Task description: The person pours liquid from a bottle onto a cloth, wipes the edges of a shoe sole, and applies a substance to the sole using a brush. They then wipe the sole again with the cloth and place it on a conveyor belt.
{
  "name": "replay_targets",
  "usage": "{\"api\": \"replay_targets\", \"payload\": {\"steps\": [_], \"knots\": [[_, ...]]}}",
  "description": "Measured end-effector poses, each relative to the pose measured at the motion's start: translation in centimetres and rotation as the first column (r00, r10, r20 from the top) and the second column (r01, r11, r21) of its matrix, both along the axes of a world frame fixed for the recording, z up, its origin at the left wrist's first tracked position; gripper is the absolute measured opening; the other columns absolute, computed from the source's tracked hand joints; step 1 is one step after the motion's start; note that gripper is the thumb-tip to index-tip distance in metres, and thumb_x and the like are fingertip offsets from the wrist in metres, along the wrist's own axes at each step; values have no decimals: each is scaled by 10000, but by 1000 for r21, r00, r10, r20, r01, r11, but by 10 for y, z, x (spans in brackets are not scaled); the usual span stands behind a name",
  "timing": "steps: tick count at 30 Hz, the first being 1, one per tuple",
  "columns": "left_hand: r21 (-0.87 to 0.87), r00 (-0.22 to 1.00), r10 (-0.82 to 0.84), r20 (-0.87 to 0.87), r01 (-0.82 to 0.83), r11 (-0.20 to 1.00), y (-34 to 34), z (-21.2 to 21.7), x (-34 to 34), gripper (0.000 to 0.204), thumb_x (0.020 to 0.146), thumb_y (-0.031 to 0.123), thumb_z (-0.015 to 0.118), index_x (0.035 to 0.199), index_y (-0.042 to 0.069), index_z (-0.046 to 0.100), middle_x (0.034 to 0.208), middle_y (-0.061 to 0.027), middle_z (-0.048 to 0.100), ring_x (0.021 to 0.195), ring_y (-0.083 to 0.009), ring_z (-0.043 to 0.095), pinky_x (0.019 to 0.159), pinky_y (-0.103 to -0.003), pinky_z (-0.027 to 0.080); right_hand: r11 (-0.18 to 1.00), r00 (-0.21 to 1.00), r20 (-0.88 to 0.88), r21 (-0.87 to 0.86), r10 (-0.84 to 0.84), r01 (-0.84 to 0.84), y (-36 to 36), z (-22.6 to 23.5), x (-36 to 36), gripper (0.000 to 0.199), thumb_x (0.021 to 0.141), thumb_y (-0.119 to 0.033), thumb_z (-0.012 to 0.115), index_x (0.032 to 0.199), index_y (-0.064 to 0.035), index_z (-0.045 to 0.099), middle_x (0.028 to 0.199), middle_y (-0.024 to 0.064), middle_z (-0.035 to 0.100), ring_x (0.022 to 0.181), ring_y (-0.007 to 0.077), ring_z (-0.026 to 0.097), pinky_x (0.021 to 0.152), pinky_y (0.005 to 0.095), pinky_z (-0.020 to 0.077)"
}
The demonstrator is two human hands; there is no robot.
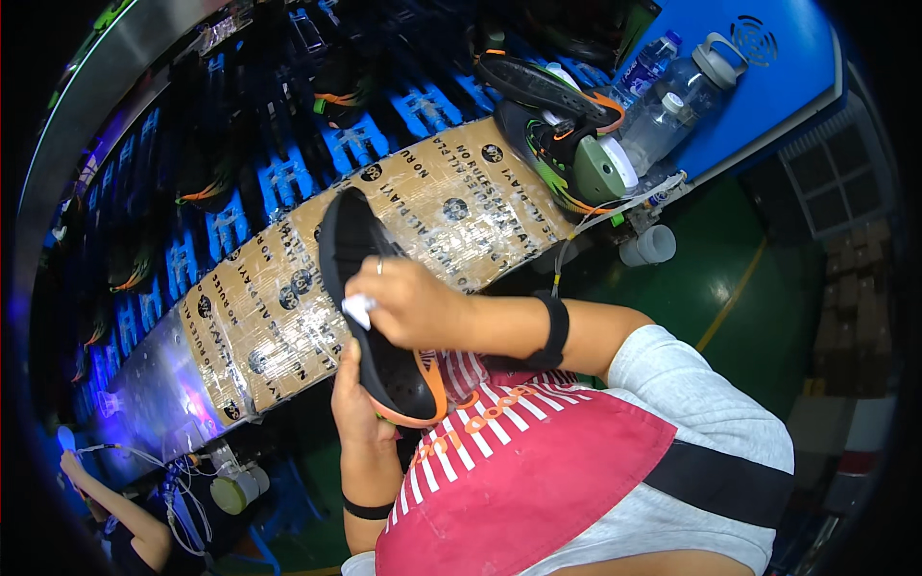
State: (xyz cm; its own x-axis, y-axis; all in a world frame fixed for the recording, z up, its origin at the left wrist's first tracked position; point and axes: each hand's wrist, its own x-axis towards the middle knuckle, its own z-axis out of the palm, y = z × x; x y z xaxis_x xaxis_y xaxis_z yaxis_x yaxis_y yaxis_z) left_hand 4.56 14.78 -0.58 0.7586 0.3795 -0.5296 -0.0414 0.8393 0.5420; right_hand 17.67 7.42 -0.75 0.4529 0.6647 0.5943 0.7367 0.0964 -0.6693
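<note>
A black shoe with an orange heel edge is held in front of my body, toe pointing up and away. My left hand grips it near the heel from the left side, its thumb along the edge. My right hand is closed around a crumpled white cloth or tissue, which touches the middle of the shoe's side. A ring is on one finger of that hand. The fingertips of my left hand are hidden behind the shoe.
Beyond the shoe runs a worktop covered in printed brown cardboard. Blue racks with more shoes line its far side. Shoes are piled at the right end, beside a clear bottle and a white cup. A co-worker's hand shows at lower left.
</note>
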Motion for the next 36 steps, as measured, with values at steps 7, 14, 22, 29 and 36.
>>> {"api": "replay_targets", "payload": {"steps": [7,14,22,29,36], "knots": [[108,992,28,124,-41,993,16,13,-6,371,939,243,381,1248,44,431,1141,-96,546,989,-207,568,860,-337,462,990,996,1,113,-87,87,-26,34,12,197,679,10,548,871,-11,584,777,129,582,695,260,579,629,327,465],[89,994,61,86,-68,994,17,-2,-7,363,939,238,387,1241,43,442,1148,-94,548,995,-204,562,860,-338,460,995,860,-500,71,100,-74,-29,54,13,219,801,-25,517,1018,-23,489,885,81,565,770,126,550,683,264,443],[18,996,67,59,-69,997,15,-10,-6,355,932,264,412,1193,31,472,1110,-117,570,956,-221,589,831,-351,483,973,921,-373,-151,110,-177,-19,43,3,277,789,-33,478,1054,-36,559,918,129,548,804,193,547,681,283,421],[16,998,10,58,-11,1000,9,-17,-4,373,929,272,393,1192,17,465,1122,-139,572,988,-253,588,861,-379,474,983,917,-368,-32,155,-179,-11,26,-7,315,829,-53,499,1135,10,535,790,126,596,730,251,594,659,325,446],[28,1000,4,10,-4,1000,6,-15,-4,369,931,278,390,1182,22,477,1115,-140,575,991,-255,585,853,-381,476,1000,1000,29,14,2,-2,-4,6,-5,161,764,-50,611,919,-7,610,759,119,593,676,276,600,589,335,473]]}}
